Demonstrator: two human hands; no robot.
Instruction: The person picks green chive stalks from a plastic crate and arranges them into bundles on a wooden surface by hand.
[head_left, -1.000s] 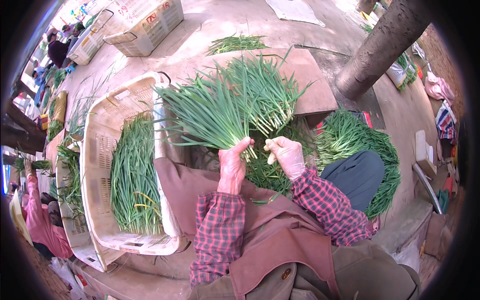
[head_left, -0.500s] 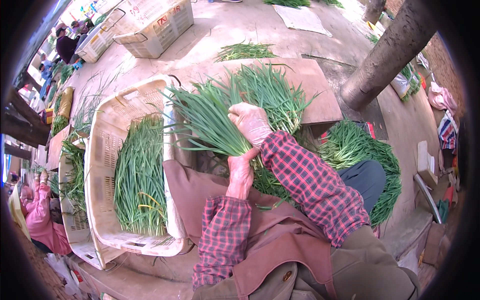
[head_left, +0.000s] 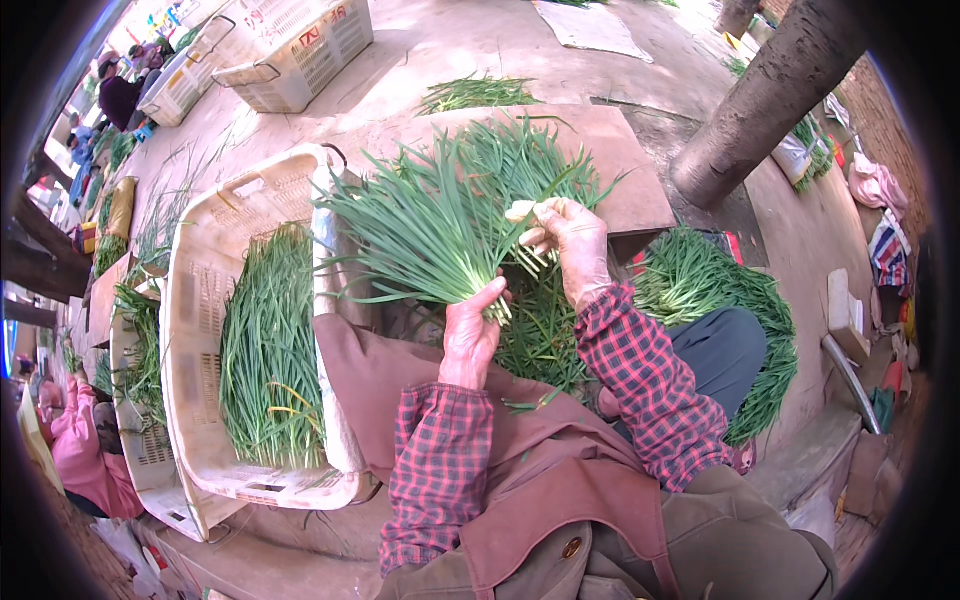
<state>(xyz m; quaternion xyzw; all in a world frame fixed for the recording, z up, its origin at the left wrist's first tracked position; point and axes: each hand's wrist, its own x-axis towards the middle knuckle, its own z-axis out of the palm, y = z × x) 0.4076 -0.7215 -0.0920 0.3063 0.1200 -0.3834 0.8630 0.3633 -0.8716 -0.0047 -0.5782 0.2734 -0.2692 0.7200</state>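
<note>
My left hand [head_left: 472, 335] is closed around the pale stem ends of a bunch of green chives [head_left: 425, 255], whose leaves fan out up and to the left. Just right of it, my right hand [head_left: 575, 245] is curled with its pale-covered fingertips pinched together. A few white chive stems stick out below those fingers. Beyond both hands, a loose pile of chives [head_left: 515, 155] lies on a low board [head_left: 640, 185]. More cut chives [head_left: 540, 335] lie beneath my hands, beside the brown apron [head_left: 400, 385] on my lap.
A white plastic crate [head_left: 200, 300] stands at my left, with chives [head_left: 268, 370] laid lengthwise in it. Another chive heap [head_left: 735, 305] lies right of my knee. A tree trunk [head_left: 765, 100] rises at the far right. Stacked crates [head_left: 300, 65] stand far left.
My right hand has come off the bunch, moving right and turning with its fingers curled. My left hand keeps hold of the stems, whose ends now show.
</note>
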